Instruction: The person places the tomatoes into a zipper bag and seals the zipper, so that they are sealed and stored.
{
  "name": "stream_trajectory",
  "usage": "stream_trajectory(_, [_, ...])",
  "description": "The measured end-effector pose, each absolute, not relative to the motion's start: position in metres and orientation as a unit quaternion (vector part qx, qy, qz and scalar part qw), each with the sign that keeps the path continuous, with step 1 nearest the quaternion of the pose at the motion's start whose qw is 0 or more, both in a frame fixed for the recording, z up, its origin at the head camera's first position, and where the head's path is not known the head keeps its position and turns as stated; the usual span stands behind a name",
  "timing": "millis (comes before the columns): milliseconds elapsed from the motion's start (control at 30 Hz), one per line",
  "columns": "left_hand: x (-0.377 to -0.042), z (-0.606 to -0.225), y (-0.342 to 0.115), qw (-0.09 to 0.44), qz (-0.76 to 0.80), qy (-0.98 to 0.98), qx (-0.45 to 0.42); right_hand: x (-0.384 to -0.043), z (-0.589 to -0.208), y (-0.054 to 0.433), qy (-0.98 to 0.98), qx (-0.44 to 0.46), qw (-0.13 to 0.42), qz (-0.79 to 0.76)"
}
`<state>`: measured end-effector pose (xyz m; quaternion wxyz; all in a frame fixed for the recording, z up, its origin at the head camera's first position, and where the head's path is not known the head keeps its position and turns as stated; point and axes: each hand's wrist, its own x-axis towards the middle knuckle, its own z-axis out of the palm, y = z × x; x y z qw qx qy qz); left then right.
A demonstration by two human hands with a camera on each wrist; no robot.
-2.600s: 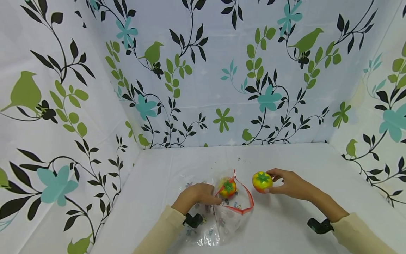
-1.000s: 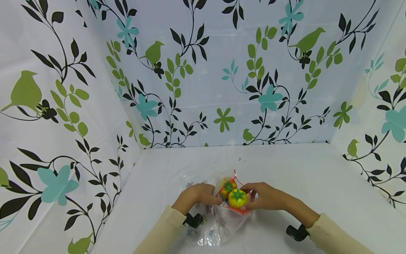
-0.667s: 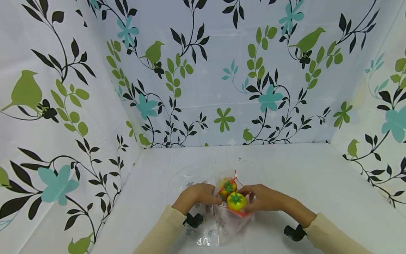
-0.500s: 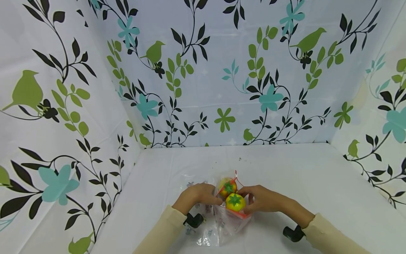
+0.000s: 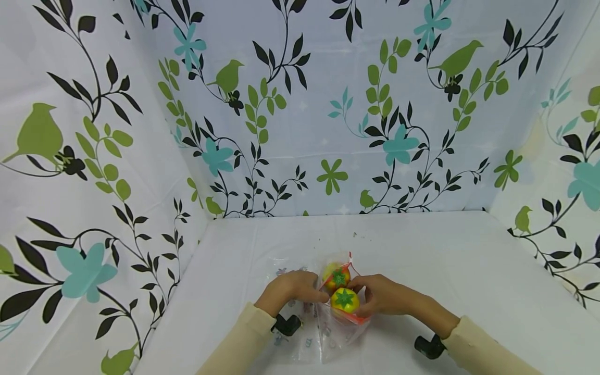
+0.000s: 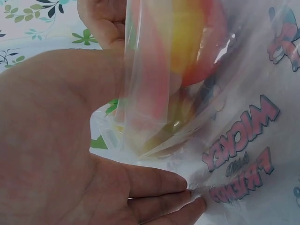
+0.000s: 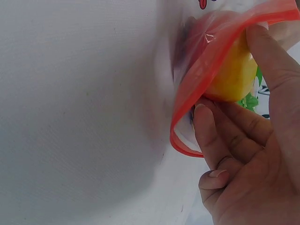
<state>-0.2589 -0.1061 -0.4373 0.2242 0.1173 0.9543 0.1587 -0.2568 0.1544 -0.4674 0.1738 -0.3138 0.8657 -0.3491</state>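
Note:
A clear printed plastic bag with a red-edged mouth lies on the table. One yellow-red toy tomato with a green star-shaped top is inside it. My left hand holds the bag's edge at the mouth; in the left wrist view the thumb shows through the film, and the fingers lie fairly straight against the outside. My right hand grips a second toy tomato in the bag's mouth, beside the first. In the right wrist view the red rim crosses in front of this tomato.
The white table stretches around the bag. Behind it hangs a cloth printed with leaves, birds and flowers, with more cloth on both sides. Small dark specks mark the tabletop beyond the bag.
My right hand has carried its toy tomato leftward from beside the bag into the mouth, then slightly lower and further left. The left hand has stayed in place on the bag.

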Motion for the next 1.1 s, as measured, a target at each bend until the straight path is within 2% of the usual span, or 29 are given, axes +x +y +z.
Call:
stream_trajectory(467, [-0.263,-0.438,-0.106,0.230,0.162,0.952,0.124,-0.255,-0.464,0.166,0.860,-0.331,0.160,-0.353])
stream_trajectory(867, [-0.267,-0.431,-0.109,0.214,0.149,0.958,0.121,-0.243,-0.452,0.179,0.899,-0.289,0.097,-0.314])
stream_trajectory(1000, [-0.267,-0.423,-0.110,0.193,0.168,0.958,0.132,-0.225,-0.448,0.183,0.914,-0.248,0.081,-0.309])
stream_trajectory(1100, [-0.270,-0.417,-0.109,0.153,0.164,0.963,0.151,-0.209,-0.449,0.182,0.913,-0.236,0.090,-0.321])
